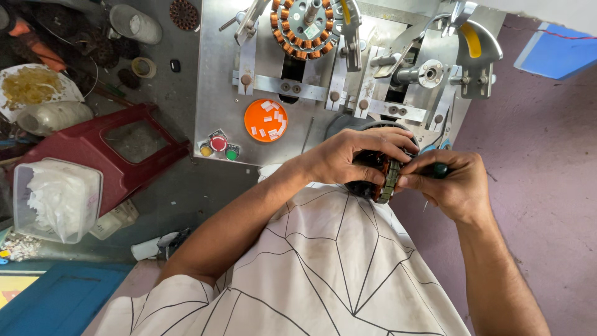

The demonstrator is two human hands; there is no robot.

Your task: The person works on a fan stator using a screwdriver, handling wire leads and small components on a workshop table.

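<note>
The left hand [348, 155] is clenched over a dark round motor stator [380, 177], fingers curled across its top and far side with the knuckles up, so that much of the part is hidden beneath the palm; the ring of copper-coloured windings and the pale green edge show only at the hand's right. The right hand [451, 183] meets it from the other side, closed around a small dark green-handled tool [439, 168], thumb and forefinger pinched near the tool's front end, which sits against the stator's rim; the tip itself is too small to make out. The stator is held above the person's lap, just off the front edge of the machine and over the cloth below. Both forearms run up from the bottom of the view and converge on the part, the left forearm crossing diagonally over a pale cloth with thin dark lines [311, 267] that covers the lap, the right forearm coming up more steeply with the wrist bent inward. Just beyond the hands stands a grey metal winding machine [217, 93], its panel carrying an orange round dish [265, 121] with small white slips in it and, near its lower left corner, yellow, red and green push buttons [218, 147]. Another copper-wound stator [305, 28] is mounted at the machine's top. Well to the left are a dark red plastic stool [93, 149] and a clear plastic tub of white material [56, 199] on the grey floor.
</note>
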